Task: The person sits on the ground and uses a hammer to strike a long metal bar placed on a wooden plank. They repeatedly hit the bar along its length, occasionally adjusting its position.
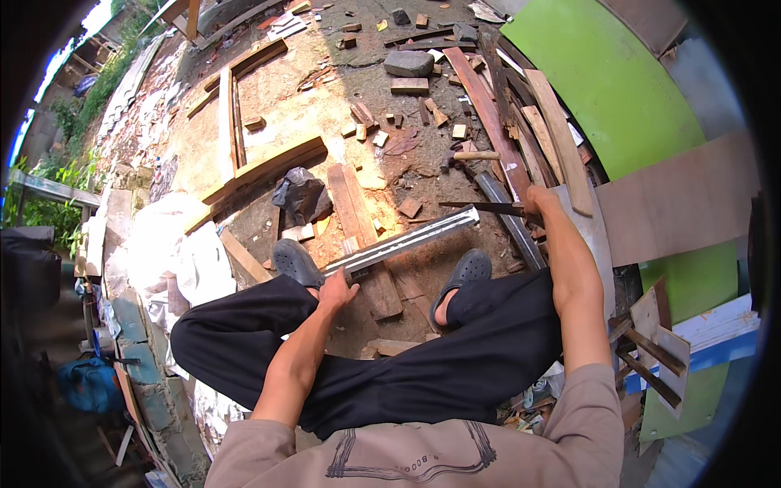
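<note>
My right hand (540,201) is closed around the grip of a handsaw (480,207) with a long, dark, tapering blade. The blade points left, just above the far end of a dark grey beam with white stripes (407,241). Whether blade and beam touch, I cannot tell. My left hand (334,291) grips the beam's near left end, its fingers partly hidden. The beam slants between my grey clogs (465,268), across a brown plank (358,211) on the ground.
Offcuts, a grey stone (408,63) and a wooden frame (268,168) lie ahead. A crumpled black bag (303,197) is near my left foot. Long boards (561,138) and a green panel (610,89) line the right. White sheeting (175,252) and a blue bag (91,384) are left.
</note>
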The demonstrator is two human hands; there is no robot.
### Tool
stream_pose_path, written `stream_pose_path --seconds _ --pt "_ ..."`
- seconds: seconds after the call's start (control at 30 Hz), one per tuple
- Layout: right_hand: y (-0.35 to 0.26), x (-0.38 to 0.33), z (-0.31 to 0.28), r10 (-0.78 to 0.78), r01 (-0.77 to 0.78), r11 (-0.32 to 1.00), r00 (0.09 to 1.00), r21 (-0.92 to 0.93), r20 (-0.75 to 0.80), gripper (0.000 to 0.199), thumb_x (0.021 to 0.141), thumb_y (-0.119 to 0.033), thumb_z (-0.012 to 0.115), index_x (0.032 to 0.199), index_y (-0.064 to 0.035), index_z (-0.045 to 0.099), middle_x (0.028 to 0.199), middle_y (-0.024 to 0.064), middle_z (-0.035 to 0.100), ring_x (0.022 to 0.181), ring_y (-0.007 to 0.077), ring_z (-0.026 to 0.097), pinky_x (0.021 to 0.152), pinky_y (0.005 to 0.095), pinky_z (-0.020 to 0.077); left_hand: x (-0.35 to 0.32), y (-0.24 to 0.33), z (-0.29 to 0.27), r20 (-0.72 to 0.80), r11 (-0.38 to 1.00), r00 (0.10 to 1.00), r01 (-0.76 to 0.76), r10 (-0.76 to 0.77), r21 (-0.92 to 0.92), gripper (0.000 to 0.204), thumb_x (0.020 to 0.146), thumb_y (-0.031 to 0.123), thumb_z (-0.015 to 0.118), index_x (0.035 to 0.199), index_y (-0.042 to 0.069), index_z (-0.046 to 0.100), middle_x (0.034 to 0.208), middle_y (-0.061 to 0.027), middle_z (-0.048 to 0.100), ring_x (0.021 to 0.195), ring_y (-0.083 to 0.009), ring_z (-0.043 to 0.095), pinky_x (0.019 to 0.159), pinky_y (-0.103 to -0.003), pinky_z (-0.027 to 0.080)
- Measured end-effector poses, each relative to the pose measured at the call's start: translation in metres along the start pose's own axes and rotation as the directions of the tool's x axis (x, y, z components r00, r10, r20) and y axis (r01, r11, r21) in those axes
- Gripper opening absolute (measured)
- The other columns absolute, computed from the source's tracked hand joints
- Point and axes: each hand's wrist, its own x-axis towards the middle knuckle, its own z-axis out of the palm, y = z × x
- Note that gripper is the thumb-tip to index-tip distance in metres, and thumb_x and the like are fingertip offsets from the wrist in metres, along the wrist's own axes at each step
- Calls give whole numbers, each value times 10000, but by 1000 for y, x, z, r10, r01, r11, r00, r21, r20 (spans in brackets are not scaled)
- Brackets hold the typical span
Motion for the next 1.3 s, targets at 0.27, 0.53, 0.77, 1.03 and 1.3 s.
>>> stream_pose_path --seconds 0.27,0.53,0.77,1.03,1.3 --pt "-18 -97 -107 27 54 981 916 188 -400 492 749 -328 770 1015 69 656 902 256 696 867 354 704 721 432 543 -5 -26 -26 10 986 1000 -11 9 166 681 852 482 637 1338 29 484 1312 -209 574 1197 -357 568 998 -471 461" --pt "-43 -191 -68 143 470 274 843 839 -519 313 846 -175 676 1087 0 583 751 98 628 580 139 596 521 320 468 12 -57 -17 -48 976 987 161 -155 144 593 824 388 682 1287 50 530 1314 -169 574 1223 -330 553 981 -478 469" --pt "-87 -226 -11 222 313 -169 936 934 -274 227 925 -180 645 1081 -28 581 744 19 564 512 83 488 431 239 376 30 -68 11 -146 977 971 201 -188 77 663 762 300 723 1340 89 476 1425 -140 440 1339 -310 413 1042 -488 406" --pt "-96 -182 -13 285 458 -8 853 889 -437 221 944 -195 643 1060 -15 591 703 -7 534 481 49 477 403 218 378 46 -78 28 -292 998 956 18 1 62 647 700 285 791 1267 104 538 1277 -118 547 1260 -289 480 1027 -450 407" --pt "-102 -161 -9 312 454 57 838 889 -448 235 943 -201 650 1062 -6 595 688 -7 530 476 49 477 399 219 376 64 -79 36 -369 989 929 15 40 145 328 721 156 718 1033 91 639 1038 -111 669 1053 -281 622 895 -402 488"
